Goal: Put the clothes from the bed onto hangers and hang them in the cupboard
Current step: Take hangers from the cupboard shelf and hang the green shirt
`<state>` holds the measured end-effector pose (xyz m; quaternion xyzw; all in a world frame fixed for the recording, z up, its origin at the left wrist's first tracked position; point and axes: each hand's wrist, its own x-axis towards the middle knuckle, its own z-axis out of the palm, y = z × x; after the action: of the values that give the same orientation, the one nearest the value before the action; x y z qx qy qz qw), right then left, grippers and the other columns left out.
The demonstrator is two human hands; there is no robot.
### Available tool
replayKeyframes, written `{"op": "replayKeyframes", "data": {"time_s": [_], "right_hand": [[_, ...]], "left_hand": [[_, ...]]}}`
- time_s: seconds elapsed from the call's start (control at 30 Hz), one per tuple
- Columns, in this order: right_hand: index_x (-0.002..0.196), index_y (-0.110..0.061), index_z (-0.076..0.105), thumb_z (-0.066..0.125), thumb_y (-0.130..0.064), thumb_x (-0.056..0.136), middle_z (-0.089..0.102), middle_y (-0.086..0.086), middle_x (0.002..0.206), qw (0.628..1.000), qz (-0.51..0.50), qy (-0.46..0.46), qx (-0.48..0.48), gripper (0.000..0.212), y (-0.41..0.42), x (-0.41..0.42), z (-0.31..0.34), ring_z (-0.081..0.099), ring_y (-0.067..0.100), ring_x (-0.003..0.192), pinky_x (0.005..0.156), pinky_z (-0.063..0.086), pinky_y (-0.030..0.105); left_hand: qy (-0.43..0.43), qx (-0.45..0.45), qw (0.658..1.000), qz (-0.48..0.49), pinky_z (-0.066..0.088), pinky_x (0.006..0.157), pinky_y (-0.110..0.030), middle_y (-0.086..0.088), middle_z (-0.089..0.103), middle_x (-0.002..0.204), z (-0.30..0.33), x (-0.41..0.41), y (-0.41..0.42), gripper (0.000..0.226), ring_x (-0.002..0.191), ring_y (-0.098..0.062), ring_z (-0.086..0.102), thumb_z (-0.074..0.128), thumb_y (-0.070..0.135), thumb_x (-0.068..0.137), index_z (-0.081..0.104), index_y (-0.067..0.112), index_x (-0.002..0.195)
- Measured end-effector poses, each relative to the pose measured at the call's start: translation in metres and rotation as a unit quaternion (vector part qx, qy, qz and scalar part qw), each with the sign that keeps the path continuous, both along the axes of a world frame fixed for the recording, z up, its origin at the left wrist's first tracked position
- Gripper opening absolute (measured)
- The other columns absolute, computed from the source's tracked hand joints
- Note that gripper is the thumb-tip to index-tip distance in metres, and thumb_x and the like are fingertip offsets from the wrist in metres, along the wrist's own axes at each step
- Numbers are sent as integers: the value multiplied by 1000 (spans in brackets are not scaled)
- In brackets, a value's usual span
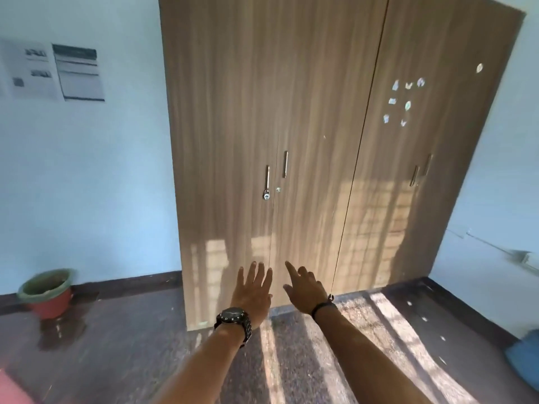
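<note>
Nearest to us, two bare forearms reach forward and slightly downward over the dark speckled floor (291, 360), which is crossed by bars of sunlight. We see the left hand (253, 290) palm down, its fingers (252, 272) straight and held close together, gripping nothing; a dark wristwatch (233, 317) sits on its wrist. We see the right hand (304, 290) also palm down, with the forefinger extended, the thumb spread and the other fingers loosely bent, likewise holding nothing; a thin dark band (322, 309) circles its wrist. Both hands are seen against the foot of the cupboard (320, 112), on either side of the seam between its left pair of doors; whether they touch the wood we cannot tell. The cupboard, of brown wood grain, stands shut, with metal handles (285, 164) at mid height and a small padlock (266, 195) hanging from the left handle. Pale stickers (404, 102) dot the right door. To the left, a red pot with a green rim (46, 293) rests on the floor by the blue wall (87, 185), and papers (52, 71) hang higher up. Neither clothes nor bed can be made out from this view
</note>
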<state>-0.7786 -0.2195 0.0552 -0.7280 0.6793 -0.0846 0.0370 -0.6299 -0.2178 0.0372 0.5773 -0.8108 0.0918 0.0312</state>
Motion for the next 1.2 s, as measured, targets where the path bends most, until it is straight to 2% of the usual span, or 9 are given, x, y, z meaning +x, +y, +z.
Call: {"op": "replayKeyframes", "data": {"time_s": [0.3,0.53,0.77,0.87,0.93,1.0,1.07,1.13,1.2], "right_hand": [[153,-23,5,38,-34,101,34,11,144,997,-16,1,-80,63,-223,-42,58,41,29,126,97,44,41],[152,-23,10,44,-30,99,33,8,145,992,10,-49,-113,63,-375,-62,71,43,26,125,99,45,37],[151,-22,13,49,-21,97,29,10,148,984,59,-118,-120,65,-538,-67,84,40,27,130,103,44,36],[150,-19,16,47,-9,94,27,10,150,981,83,-132,-113,65,-602,-71,91,37,29,132,105,41,36],[149,-15,19,45,-2,92,27,10,150,979,89,-150,-107,65,-645,-73,89,33,29,135,106,38,34],[148,-11,23,44,2,89,32,12,147,975,91,-178,-96,64,-679,-72,84,35,28,133,106,38,31],[148,-11,23,44,1,88,38,11,139,973,97,-189,-88,64,-711,-68,74,43,27,124,101,43,31],[147,-13,25,44,-5,92,40,11,136,971,100,-192,-104,59,-738,-62,66,48,28,118,98,46,35],[143,-16,32,45,-17,97,42,8,139,964,111,-202,-131,47,-760,-52,55,50,27,120,101,45,37]], "left_hand": [[63,-74,995,-16,-6,117,-45,-9,-7,160,63,-49,-240,61,147,-26,-10,25,34,102,-5,16,152],[236,-107,966,-13,7,118,-30,-4,5,160,88,-67,-388,64,147,-22,1,42,30,100,7,17,152],[270,-125,955,22,12,117,-31,-5,12,158,114,-79,-535,61,147,-22,5,42,21,99,10,16,151],[276,-137,951,29,16,115,-25,-4,21,155,125,-90,-593,58,143,-19,16,41,14,98,14,14,150],[310,-120,942,44,25,109,-22,-4,28,151,125,-94,-626,54,138,-18,27,41,12,98,21,13,148],[362,-92,926,57,37,94,-16,-4,38,144,122,-95,-652,48,123,-15,43,42,11,99,29,12,145],[412,-85,905,64,37,78,-12,4,45,129,116,-95,-678,39,103,-8,47,43,14,99,37,13,138],[485,-91,867,75,36,76,-15,9,47,113,112,-94,-704,29,98,-6,47,47,18,99,49,14,127],[522,-75,846,80,38,67,-11,7,58,95,106,-95,-730,15,89,-11,59,51,19,97,61,14,106]]}}
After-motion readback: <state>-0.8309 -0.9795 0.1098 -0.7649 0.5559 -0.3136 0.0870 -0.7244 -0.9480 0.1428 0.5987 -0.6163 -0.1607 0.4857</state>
